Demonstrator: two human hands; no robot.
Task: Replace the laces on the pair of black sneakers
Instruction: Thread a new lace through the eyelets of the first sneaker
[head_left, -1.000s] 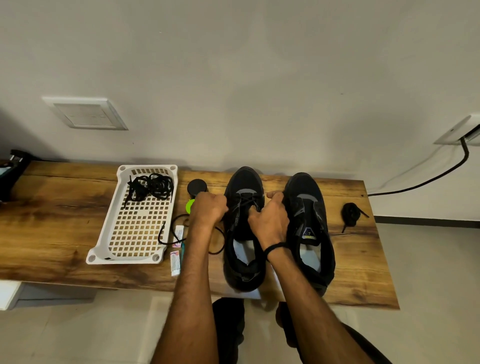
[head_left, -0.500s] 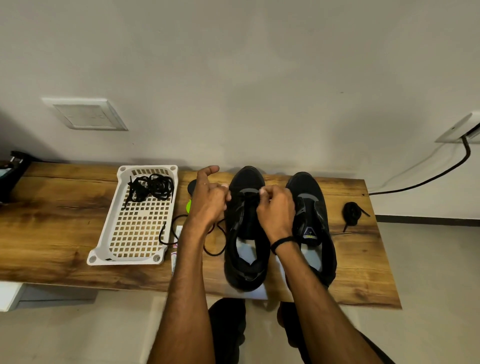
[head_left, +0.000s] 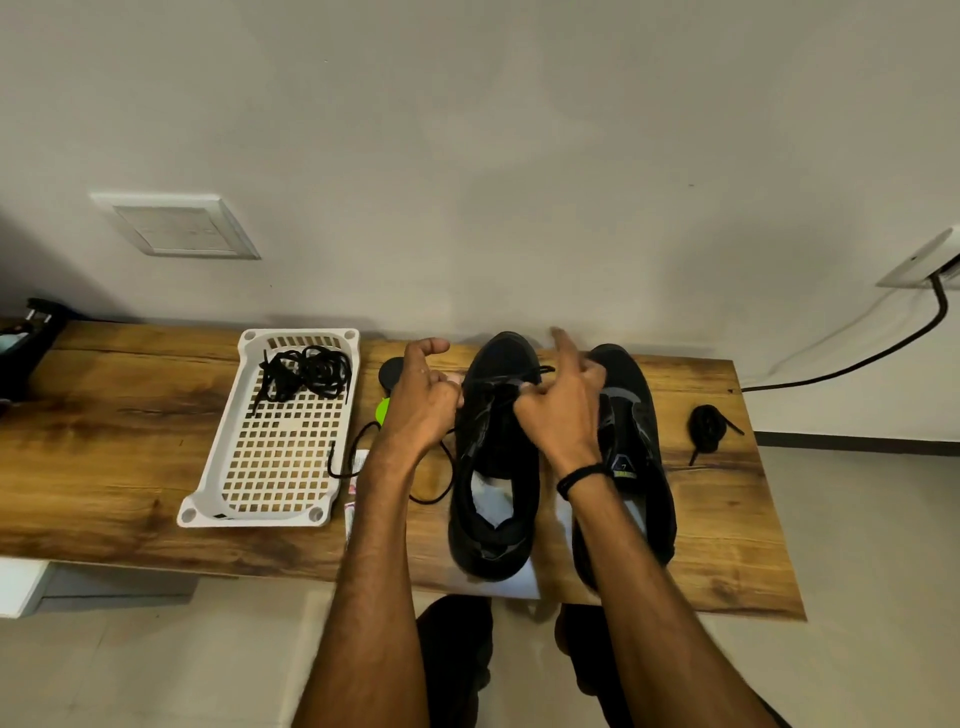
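1. Black sneakers (head_left: 488, 540) stand side by side on the wooden counter (head_left: 104, 467), toes to the pale wall (head_left: 467, 156).
2. A white basket (head_left: 270, 483) left of them holds tangled laces (head_left: 306, 371); a coiled lace (head_left: 704, 423) lies to the right.
3. Both hands work over the left sneaker (head_left: 506, 353): the left hand (head_left: 423, 400) and right hand (head_left: 563, 410) each pinch its lace (head_left: 537, 371), index fingers raised.

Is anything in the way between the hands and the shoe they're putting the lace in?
No, nothing visible is in the way. The left hand and right hand are right on the sneaker between them, each pinching the lace near its toe end.
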